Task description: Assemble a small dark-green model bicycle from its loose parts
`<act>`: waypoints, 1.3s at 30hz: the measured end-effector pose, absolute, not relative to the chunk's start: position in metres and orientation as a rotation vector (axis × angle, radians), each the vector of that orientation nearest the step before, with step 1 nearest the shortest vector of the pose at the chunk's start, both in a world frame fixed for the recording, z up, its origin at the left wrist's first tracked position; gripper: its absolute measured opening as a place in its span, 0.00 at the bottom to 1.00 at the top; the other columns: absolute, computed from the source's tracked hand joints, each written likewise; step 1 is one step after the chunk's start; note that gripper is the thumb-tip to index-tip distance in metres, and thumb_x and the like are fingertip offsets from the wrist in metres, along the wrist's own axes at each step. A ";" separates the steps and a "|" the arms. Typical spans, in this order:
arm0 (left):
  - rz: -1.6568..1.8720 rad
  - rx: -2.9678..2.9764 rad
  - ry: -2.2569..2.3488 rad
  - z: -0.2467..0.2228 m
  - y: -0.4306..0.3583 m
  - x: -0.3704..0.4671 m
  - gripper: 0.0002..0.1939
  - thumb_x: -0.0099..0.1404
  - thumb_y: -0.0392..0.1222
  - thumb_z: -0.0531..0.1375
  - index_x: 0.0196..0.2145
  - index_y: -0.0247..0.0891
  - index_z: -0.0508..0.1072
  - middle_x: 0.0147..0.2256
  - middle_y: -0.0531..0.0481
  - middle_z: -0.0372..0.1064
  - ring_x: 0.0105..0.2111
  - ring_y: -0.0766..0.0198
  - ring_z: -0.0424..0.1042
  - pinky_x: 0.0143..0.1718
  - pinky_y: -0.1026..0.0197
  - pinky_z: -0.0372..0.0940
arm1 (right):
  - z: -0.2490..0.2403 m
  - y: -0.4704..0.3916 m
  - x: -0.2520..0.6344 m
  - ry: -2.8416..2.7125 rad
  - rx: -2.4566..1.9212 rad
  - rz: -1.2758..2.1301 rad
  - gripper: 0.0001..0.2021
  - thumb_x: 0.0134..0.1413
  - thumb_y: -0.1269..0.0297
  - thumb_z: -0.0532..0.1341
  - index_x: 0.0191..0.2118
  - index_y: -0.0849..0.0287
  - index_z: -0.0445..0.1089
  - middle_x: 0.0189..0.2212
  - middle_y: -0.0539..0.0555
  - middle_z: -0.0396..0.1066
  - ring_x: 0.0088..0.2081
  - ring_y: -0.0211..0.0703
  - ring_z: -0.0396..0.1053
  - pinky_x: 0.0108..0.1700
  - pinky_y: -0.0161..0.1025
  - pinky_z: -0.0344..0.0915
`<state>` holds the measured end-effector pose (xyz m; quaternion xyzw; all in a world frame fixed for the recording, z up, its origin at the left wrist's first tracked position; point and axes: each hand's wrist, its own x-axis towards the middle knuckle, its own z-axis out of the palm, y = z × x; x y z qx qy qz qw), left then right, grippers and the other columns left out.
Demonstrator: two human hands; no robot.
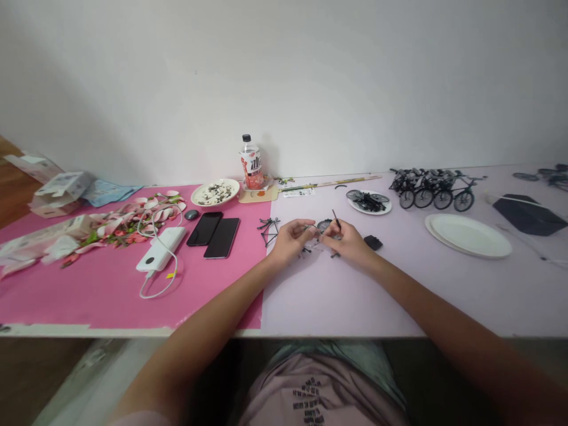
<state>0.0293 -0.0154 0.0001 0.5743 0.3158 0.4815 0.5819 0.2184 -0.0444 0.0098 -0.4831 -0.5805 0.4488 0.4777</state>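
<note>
My left hand (290,241) and my right hand (348,241) meet over the pale part of the table. The left one pinches a small thin dark piece, too small to name. From the closed fingers of my right hand a thin dark stick (336,219) points up, its lower end hidden. Just behind the fingertips shows a toy bicycle wheel (324,225). A black toy bicycle frame (268,229) is left of my left hand. Small dark parts (305,251) lie below the hands, and a black block (373,242) is beside my right hand.
A plate of black parts (378,202) and several assembled toy bicycles (432,188) stand behind to the right. White plates (470,235) are nearer. Leftward are two phones (222,238), a power bank (161,248) with a cable, a bowl (215,193), a bottle (251,165) and artificial petals (124,225).
</note>
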 end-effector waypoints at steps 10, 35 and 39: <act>1.227 1.513 0.901 -0.003 -0.016 0.034 0.18 0.67 0.53 0.68 0.43 0.33 0.78 0.40 0.41 0.81 0.39 0.59 0.81 0.45 0.58 0.73 | 0.010 -0.047 0.219 -1.530 -1.212 0.984 0.24 0.61 0.42 0.65 0.31 0.53 0.55 0.28 0.46 0.63 0.26 0.37 0.59 0.30 0.37 0.59; 1.276 1.674 1.004 0.002 -0.018 0.031 0.09 0.72 0.43 0.63 0.46 0.36 0.76 0.39 0.43 0.81 0.39 0.60 0.81 0.41 0.62 0.73 | 0.021 -0.050 0.222 -1.784 -1.200 0.604 0.23 0.70 0.50 0.56 0.26 0.54 0.50 0.24 0.47 0.54 0.28 0.41 0.54 0.33 0.41 0.51; 1.271 1.704 1.003 0.002 -0.020 0.031 0.09 0.72 0.42 0.62 0.46 0.36 0.76 0.40 0.43 0.82 0.39 0.61 0.82 0.41 0.61 0.73 | 0.022 -0.051 0.222 -1.777 -1.212 0.595 0.23 0.69 0.51 0.57 0.25 0.54 0.51 0.24 0.47 0.55 0.28 0.41 0.54 0.33 0.41 0.51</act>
